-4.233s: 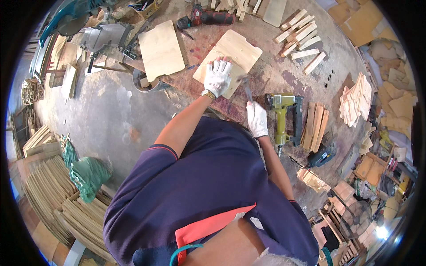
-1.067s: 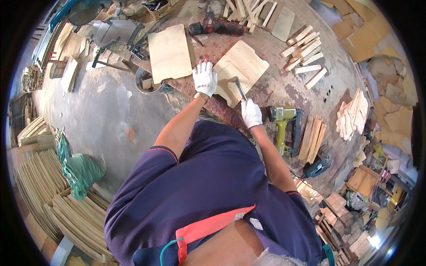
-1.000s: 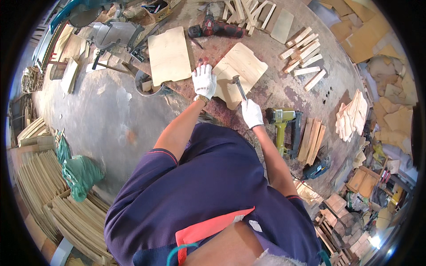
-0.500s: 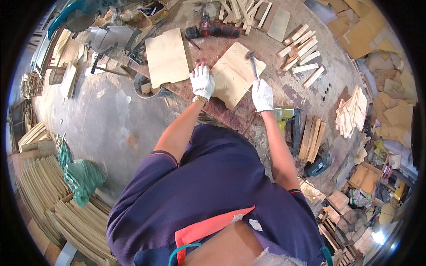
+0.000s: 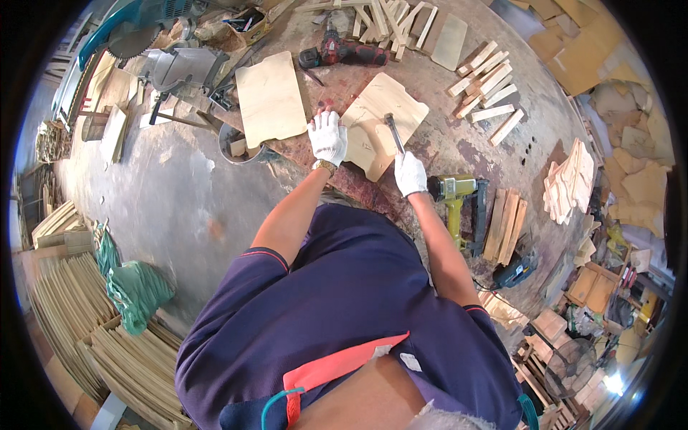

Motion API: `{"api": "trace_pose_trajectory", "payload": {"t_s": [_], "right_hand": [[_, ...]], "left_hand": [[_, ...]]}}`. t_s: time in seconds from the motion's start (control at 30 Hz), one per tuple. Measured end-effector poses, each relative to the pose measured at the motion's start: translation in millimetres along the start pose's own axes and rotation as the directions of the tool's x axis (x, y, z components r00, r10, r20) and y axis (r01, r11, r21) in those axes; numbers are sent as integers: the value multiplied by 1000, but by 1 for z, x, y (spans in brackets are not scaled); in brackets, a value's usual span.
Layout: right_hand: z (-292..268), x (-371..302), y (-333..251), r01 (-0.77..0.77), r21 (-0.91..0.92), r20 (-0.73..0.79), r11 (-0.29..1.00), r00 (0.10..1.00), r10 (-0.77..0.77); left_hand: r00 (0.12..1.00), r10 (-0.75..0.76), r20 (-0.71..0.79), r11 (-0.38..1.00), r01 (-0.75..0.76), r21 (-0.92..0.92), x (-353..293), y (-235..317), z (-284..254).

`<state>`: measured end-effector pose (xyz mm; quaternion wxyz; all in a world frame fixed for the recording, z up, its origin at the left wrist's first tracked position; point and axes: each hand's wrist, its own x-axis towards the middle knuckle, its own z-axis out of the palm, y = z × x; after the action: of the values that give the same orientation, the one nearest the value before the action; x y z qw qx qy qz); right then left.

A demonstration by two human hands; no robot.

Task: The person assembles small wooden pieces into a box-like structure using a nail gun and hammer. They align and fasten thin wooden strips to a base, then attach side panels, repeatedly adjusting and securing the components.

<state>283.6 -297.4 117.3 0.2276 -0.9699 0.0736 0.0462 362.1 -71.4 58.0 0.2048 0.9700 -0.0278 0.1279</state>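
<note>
A pale wooden board [image 5: 387, 111] with shaped edges lies on the floor in front of me. My left hand [image 5: 328, 137], in a white glove, rests flat at its left edge with the fingers stretched out. In a matching glove, my right hand [image 5: 410, 173] is closed around the handle of a hammer [image 5: 393, 132], whose head is over the board's middle. Left of it lies a second shaped wooden board [image 5: 271, 97]. A yellow-green nail gun [image 5: 456, 193] sits just right of my right wrist.
A red and black cordless drill [image 5: 347, 51] lies beyond the boards. Wooden strips [image 5: 487, 82] are piled at right, with stacked pieces [image 5: 570, 181] farther out. A miter saw [image 5: 175, 68] stands at far left, near a round metal container [image 5: 236, 140]. A green bag [image 5: 137, 294] lies lower left.
My right hand has moved left and a little nearer to me with the hammer, whose head has come from the board's far right part toward its middle. My left hand has barely moved.
</note>
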Motion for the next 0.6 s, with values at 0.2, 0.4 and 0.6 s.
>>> {"api": "trace_pose_trajectory", "payload": {"t_s": [0.2, 0.4, 0.6], "right_hand": [[-34, 47, 1, 53, 276, -321, 960, 946, 40], [-42, 64, 1, -249, 40, 276, 968, 934, 228], [-26, 62, 7, -52, 211, -244, 976, 964, 104]], "left_hand": [[1000, 2, -30, 1000, -1, 16, 1, 0, 2], [997, 13, -71, 1000, -13, 3, 4, 0, 3], [999, 11, -50, 1000, -11, 6, 4, 2, -3]]}}
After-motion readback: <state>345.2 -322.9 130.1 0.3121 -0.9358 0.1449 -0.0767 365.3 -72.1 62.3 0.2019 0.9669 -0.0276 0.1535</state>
